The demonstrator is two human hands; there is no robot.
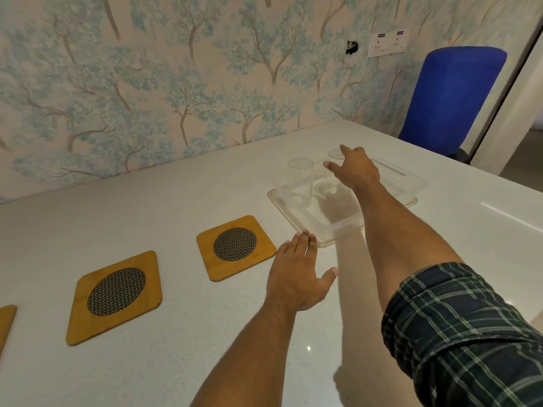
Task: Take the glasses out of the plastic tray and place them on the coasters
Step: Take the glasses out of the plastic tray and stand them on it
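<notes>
A clear plastic tray [296, 214] lies on the white table, right of centre. One clear glass [300, 180] stands upright at its left side. Another glass [334, 153] shows at the far side, mostly hidden by my right hand [354, 170], which hovers over the tray with fingers spread near that glass, holding nothing. My left hand [299, 273] lies flat and open on the table, fingertips touching the tray's near corner. Two wooden coasters with mesh centres, one [235, 246] near the tray and one [116, 296] further left, are bare. A third coaster [6, 323] is cut off at the left edge.
A wall with tree-patterned paper runs along the table's far side. A blue chair [449, 98] stands past the table's far right corner. A white socket plate [386, 44] is on the wall.
</notes>
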